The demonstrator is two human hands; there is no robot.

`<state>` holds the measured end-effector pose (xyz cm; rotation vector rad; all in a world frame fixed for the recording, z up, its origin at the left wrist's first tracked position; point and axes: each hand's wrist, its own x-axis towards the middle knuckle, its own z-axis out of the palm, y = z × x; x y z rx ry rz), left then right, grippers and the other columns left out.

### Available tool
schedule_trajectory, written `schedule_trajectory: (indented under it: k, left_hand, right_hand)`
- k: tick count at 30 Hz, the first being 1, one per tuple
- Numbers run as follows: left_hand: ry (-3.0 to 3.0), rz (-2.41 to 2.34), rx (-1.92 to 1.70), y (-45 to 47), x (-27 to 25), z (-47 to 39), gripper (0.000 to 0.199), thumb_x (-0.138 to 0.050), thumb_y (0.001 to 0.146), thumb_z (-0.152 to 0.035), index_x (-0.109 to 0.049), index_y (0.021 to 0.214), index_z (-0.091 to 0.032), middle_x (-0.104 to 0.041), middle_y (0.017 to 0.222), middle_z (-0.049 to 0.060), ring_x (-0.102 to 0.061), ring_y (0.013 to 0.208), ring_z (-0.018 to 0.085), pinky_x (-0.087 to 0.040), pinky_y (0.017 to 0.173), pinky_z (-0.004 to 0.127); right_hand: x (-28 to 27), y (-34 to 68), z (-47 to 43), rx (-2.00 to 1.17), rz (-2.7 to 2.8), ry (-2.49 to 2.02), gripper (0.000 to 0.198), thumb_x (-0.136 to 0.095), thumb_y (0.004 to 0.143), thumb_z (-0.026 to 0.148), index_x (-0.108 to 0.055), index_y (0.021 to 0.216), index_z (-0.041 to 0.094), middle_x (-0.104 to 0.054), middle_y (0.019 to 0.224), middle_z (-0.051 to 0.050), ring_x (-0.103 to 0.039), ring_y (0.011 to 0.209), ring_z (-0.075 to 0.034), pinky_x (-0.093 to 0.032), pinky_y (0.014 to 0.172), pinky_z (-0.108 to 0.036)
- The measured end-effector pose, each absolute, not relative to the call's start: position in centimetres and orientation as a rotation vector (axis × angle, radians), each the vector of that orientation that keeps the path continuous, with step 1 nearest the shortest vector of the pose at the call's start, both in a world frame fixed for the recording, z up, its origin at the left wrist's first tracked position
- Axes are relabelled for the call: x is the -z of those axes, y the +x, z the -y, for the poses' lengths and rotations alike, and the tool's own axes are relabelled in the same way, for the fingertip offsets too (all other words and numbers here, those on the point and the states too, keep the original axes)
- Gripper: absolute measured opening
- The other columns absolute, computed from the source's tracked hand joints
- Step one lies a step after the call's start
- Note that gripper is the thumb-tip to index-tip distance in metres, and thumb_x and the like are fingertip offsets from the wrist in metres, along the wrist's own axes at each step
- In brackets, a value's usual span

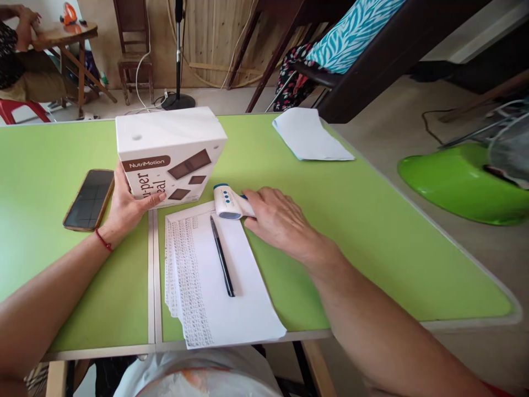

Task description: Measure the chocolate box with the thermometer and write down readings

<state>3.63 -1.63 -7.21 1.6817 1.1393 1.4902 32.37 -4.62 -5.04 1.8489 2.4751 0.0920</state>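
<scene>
My left hand (124, 207) grips the lower left corner of a white NutriMotion box (169, 135), its thumb across the printed front. The box stands on the green table, slightly tilted. Around the handle of a white and blue infrared thermometer (228, 203), my right hand (281, 220) is closed. The thermometer lies on its side at the top edge of a stack of paper (252, 292), whose left margin is covered in handwriting. A black pen (223, 256) rests on the top sheet, just below the thermometer.
A phone (90, 198) lies on the green table (351, 242) left of the box. More white sheets (309, 132) sit at the far right edge. Beyond the table are a black stand (178, 101), a wooden chair (132, 60), a green plastic object (463, 184) and a seated person (25, 71).
</scene>
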Motion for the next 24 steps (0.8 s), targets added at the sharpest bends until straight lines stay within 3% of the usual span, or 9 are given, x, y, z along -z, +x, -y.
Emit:
schedule_trajectory:
  k: [4,7,11,14,16,19,24]
  left_hand:
    - [1.522,-1.132,-1.435,3.6,7.0,1.8,0.069,-0.089,0.059,-0.04,-0.051,0.112,-0.019,-0.064,0.11,0.009,-0.063,0.105,0.029,-0.052,0.094,0.049]
    - [1.503,-1.137,-1.529,3.9,6.6,2.2,0.066,-0.089,0.059,-0.038,-0.051,0.11,-0.019,-0.065,0.108,0.008,-0.063,0.103,0.027,-0.053,0.09,0.043]
    - [1.481,-1.201,-1.663,4.1,6.4,2.9,0.057,-0.085,0.064,-0.043,-0.054,0.106,-0.019,-0.066,0.104,0.006,-0.065,0.096,0.024,-0.055,0.084,0.038]
    - [1.418,-1.154,-1.67,4.6,6.3,3.7,0.051,-0.08,0.071,-0.046,-0.056,0.106,-0.019,-0.065,0.104,0.006,-0.065,0.097,0.024,-0.055,0.085,0.038]
    - [1.372,-1.095,-1.588,5.2,6.2,4.5,0.049,-0.078,0.074,-0.046,-0.056,0.109,-0.019,-0.065,0.107,0.007,-0.065,0.098,0.025,-0.055,0.084,0.039]
    - [1.333,-1.014,-1.459,6.2,6.0,5.5,0.048,-0.077,0.075,-0.044,-0.056,0.111,-0.02,-0.066,0.108,0.009,-0.066,0.095,0.025,-0.056,0.079,0.039]
    - [1.325,-1.115,-1.391,6.7,6.1,6.3,0.052,-0.081,0.069,-0.046,-0.052,0.103,-0.018,-0.065,0.101,0.009,-0.064,0.09,0.025,-0.055,0.078,0.041]
  right_hand:
    - [5.5,32.5,4.8,-0.062,-2.669,2.024,0.034,-0.056,0.077,0.018,-0.061,0.11,0.013,-0.066,0.096,-0.015,-0.062,0.087,-0.028,-0.047,0.066,-0.034]
    - [5.8,32.0,5.3,0.119,-2.981,2.257,0.036,-0.065,0.07,0.026,-0.058,0.104,0.017,-0.068,0.095,-0.011,-0.063,0.081,-0.026,-0.05,0.062,-0.035]
    - [5.4,30.7,7.2,1.136,-3.349,2.164,0.032,-0.068,0.072,0.028,-0.056,0.1,0.021,-0.066,0.087,-0.004,-0.06,0.069,-0.018,-0.052,0.058,-0.033]
    - [4.9,29.9,8.7,2.018,-3.217,1.814,0.013,-0.064,0.078,0.027,-0.056,0.087,0.022,-0.061,0.077,-0.002,-0.058,0.066,-0.017,-0.052,0.056,-0.033]
    - [4.7,29.6,9.4,2.44,-3.029,1.504,0.015,-0.065,0.079,0.028,-0.056,0.088,0.022,-0.058,0.076,-0.002,-0.058,0.069,-0.018,-0.053,0.057,-0.034]
    - [4.6,29.3,9.8,2.737,-2.814,1.222,0.025,-0.07,0.078,0.029,-0.056,0.098,0.023,-0.058,0.075,-0.001,-0.059,0.069,-0.017,-0.055,0.058,-0.034]
    - [5.1,29.0,10.1,2.846,-2.738,1.078,0.034,-0.074,0.077,0.032,-0.054,0.104,0.024,-0.061,0.078,-0.002,-0.059,0.068,-0.016,-0.055,0.059,-0.035]
